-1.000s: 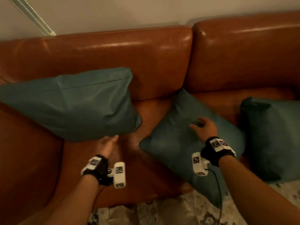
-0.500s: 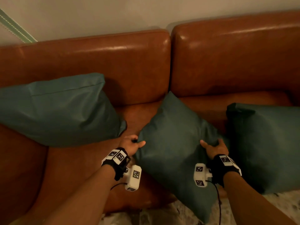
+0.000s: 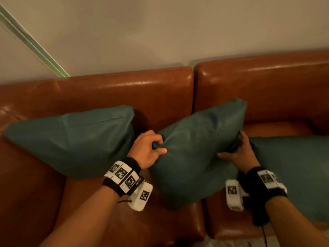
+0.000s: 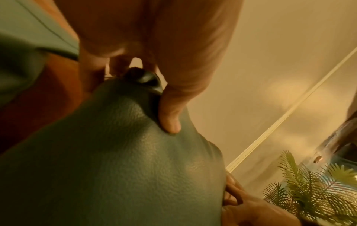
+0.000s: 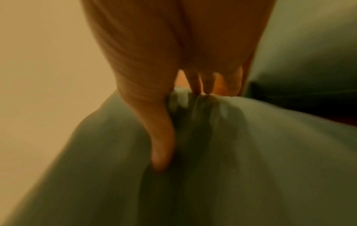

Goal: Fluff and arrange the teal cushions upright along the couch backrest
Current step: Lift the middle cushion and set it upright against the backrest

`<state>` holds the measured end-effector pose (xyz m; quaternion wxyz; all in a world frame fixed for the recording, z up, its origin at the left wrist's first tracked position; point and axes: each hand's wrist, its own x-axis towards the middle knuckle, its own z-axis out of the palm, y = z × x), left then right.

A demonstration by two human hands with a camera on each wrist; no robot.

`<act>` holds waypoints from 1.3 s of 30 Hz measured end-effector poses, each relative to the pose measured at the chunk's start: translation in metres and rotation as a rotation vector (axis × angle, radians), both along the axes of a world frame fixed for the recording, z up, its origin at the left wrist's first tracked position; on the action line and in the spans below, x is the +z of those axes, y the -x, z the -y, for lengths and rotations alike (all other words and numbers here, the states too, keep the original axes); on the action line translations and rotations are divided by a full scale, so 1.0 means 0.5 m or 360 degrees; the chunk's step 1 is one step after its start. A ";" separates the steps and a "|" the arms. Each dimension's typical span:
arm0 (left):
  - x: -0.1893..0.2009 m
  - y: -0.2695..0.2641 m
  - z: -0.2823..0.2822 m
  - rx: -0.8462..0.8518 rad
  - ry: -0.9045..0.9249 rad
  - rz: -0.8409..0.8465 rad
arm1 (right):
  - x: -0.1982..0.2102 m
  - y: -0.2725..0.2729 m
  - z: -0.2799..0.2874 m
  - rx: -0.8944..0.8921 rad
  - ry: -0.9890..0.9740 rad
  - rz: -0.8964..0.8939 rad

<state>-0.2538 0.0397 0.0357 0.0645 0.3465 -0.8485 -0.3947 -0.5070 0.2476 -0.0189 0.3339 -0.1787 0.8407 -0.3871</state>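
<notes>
In the middle of the frame the middle cushion (image 3: 199, 150) tilts, its long side pointing to the upper right, with the left hand (image 3: 146, 151) pinching its left corner and the right hand (image 3: 237, 154) gripping its right edge, both equally near.

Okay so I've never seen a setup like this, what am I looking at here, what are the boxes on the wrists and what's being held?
No machine here: a person works with two bare hands. The white boxes on the wristbands are small cameras. The wide picture comes from a camera on the head, looking down at a brown leather couch. The two close-ups come from the wrist cameras, looking along each hand.

Three teal cushions lie on the couch. The left hand and right hand grip the middle cushion by opposite edges, tilted. The left cushion leans on the backrest; the right cushion lies beside the right hand. The left wrist view also shows a green plant.
</notes>
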 end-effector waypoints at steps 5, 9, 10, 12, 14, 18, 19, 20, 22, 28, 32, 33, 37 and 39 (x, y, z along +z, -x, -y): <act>0.019 -0.010 0.026 -0.0114 -0.0046 -0.0197 | 0.058 0.087 0.055 -0.0065 0.0017 0.0447; -0.005 -0.021 0.020 -0.0054 -0.0176 -0.0258 | 0.067 0.101 0.076 0.0063 0.0126 0.0504; -0.009 -0.020 0.023 0.0028 -0.0171 -0.0264 | 0.063 0.102 0.086 0.0095 0.0141 0.0368; -0.004 -0.014 0.031 0.0222 -0.0088 -0.0146 | 0.072 0.101 0.096 0.0175 0.0239 0.0135; 0.014 -0.003 0.035 0.0353 0.0002 0.0183 | 0.100 0.107 0.104 0.0214 0.0321 -0.0069; 0.051 0.054 0.005 0.0500 -0.0263 0.0471 | 0.187 0.103 0.132 0.0494 0.0431 -0.0358; 0.054 0.083 -0.007 0.0489 -0.0288 0.0379 | 0.200 0.095 0.143 0.0597 0.0472 -0.0461; 0.053 0.112 -0.016 0.0488 -0.0309 0.0220 | 0.206 0.084 0.154 0.0708 0.0484 -0.0607; 0.038 0.163 -0.034 0.0564 -0.0443 -0.0168 | 0.199 0.058 0.176 0.0920 0.0459 -0.0817; -0.056 0.153 -0.067 0.1344 -0.0813 -0.0550 | 0.104 0.118 0.135 0.1018 0.0370 -0.0469; -0.080 0.144 -0.031 0.1448 -0.0744 -0.0374 | -0.004 0.215 0.004 0.0037 0.0170 -0.0572; -0.083 0.147 -0.021 0.1410 -0.0725 -0.0329 | -0.035 0.226 -0.019 -0.0108 0.0087 -0.0448; -0.116 0.155 0.004 0.1201 -0.0805 -0.0166 | -0.137 0.237 -0.033 0.0026 -0.0146 0.0303; -0.139 0.149 0.005 0.1091 -0.0769 -0.0081 | -0.163 0.238 -0.010 0.0165 -0.0077 0.0436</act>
